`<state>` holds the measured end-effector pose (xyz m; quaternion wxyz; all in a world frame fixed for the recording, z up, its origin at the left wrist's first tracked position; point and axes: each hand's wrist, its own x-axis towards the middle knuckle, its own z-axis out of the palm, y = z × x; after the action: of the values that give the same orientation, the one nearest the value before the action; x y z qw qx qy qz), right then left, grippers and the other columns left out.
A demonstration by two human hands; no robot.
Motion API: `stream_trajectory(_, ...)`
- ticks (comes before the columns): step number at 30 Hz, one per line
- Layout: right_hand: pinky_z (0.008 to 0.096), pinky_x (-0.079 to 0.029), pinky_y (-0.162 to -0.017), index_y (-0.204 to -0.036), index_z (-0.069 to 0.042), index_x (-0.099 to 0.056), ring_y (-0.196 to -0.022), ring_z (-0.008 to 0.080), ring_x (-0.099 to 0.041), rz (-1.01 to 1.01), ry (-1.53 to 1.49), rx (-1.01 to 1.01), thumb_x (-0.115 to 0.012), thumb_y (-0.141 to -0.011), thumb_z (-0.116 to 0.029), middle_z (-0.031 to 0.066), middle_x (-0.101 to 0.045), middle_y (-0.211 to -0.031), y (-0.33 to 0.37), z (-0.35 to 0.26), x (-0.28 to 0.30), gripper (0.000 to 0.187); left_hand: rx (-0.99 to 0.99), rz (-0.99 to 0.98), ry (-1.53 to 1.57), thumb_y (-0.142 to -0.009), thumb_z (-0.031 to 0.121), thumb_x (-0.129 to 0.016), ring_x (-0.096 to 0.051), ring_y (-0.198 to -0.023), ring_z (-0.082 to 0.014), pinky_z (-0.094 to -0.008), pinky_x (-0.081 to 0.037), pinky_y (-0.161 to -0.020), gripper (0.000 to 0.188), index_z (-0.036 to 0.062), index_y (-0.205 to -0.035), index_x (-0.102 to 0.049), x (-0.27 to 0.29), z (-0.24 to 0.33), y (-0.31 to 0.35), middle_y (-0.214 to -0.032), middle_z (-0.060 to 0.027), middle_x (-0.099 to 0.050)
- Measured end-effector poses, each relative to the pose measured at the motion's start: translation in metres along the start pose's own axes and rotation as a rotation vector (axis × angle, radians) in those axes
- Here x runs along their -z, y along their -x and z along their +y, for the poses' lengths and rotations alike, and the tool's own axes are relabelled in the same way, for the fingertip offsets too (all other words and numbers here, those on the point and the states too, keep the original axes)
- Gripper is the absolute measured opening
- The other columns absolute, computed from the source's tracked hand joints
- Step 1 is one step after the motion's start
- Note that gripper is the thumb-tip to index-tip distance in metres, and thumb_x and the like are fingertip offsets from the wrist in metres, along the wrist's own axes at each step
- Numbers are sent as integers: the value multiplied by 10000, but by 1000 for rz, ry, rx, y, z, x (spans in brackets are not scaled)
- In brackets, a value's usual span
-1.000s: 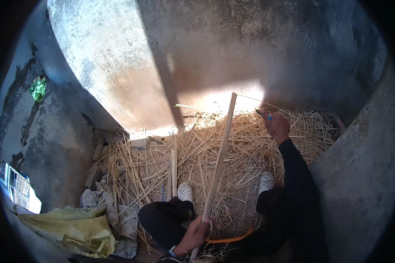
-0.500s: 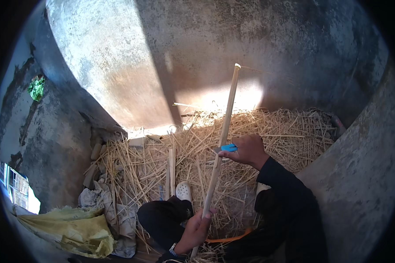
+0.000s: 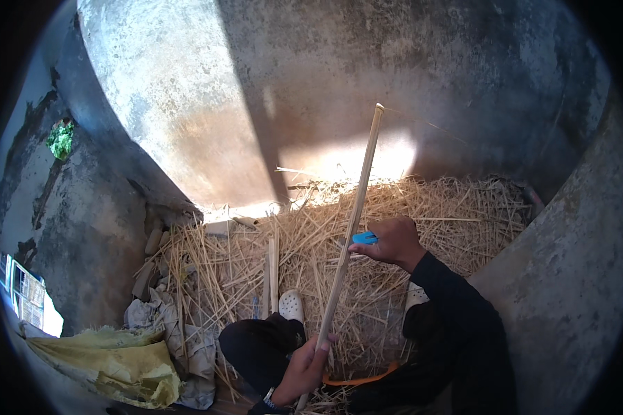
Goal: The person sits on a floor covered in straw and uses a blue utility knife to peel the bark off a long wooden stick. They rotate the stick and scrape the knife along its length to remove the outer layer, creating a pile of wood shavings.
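Observation:
A long pale bamboo strip (image 3: 359, 197) slants up from my lap toward the wall, with a thin fibre trailing off its top end. My left hand (image 3: 306, 366) is closed around its lower part, near my left knee. Higher up, my right hand (image 3: 396, 241) grips a blue-handled utility knife (image 3: 364, 238) beside the strip's right edge. Fingers hide part of the handle, and the blade is hard to make out. Beneath my hands lies a thick layer of pale split shavings (image 3: 374, 290).
White clogs (image 3: 291, 304) on my feet stand among the shavings. Two bamboo pieces (image 3: 273, 270) lean upright left of centre. A torn yellow sack (image 3: 118, 366) and grey cloth (image 3: 201, 356) lie at lower left. A curved orange strip (image 3: 360, 381) is near my lap. Concrete walls (image 3: 464, 83) surround the space.
My right hand and the knife have shifted slightly down and right along the strip. The strip's top has tilted a little to the right, while my left hand keeps its hold.

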<state>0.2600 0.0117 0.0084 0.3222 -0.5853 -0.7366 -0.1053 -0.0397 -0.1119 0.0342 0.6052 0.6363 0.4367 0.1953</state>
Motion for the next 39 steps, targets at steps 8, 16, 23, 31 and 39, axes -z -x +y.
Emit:
stream_trajectory(8, 369, -376, -390, -542, -98, -597, -362, 204, -496, 58, 174, -129, -435, -812, -782, 49, -457, -406, -9, 65, 11, 753, -5, -63, -131, -1036, 287, -390, -348, -564, -22, -206, -309, -527, 323, 36, -1176, -539, -8, -2, 15, -648, 66, -388)
stream_trajectory(16, 429, -409, -457, -620, -51, -652, -473, 264, -558, 48, 295, -579, -305, -852, -786, 120, -553, -524, 5, 159, 11, 845, -21, -95, -181, -1009, 234, -422, -529, -642, -339, -413, -451, -644, 269, -10, -1066, -522, -18, 9, 60, -710, -211, -525)
stream_trajectory(23, 473, -423, -556, -700, 3, -649, -564, 301, -579, 32, 84, -1114, -262, -868, -777, 167, -624, -646, 30, 212, 9, 887, -13, -145, -20, -1006, 240, -449, -547, -674, -243, -389, -467, -667, 270, -5, -1059, -549, -11, -13, 77, -753, -163, -569)
stream_trajectory(31, 345, -331, -436, -572, -62, -505, -432, 142, -396, -310, -542, -1181, -352, -842, -791, 7, -367, -494, 15, 150, 4, 792, 210, -205, 555, -1036, 288, -399, -298, -487, -52, -207, -255, -451, 328, 11, -1172, -511, 12, -46, 15, -604, 57, -336)
stream_trajectory(39, 252, -290, -407, -756, -72, -568, -420, 61, -331, -393, -1049, -730, -534, -915, -557, -46, -370, -541, -12, 46, 9, 511, 20, -229, 632, -1038, 316, -372, -282, -418, -65, -209, -273, -432, 338, 19, -1144, -496, 9, -1, -55, -576, 47, -326)
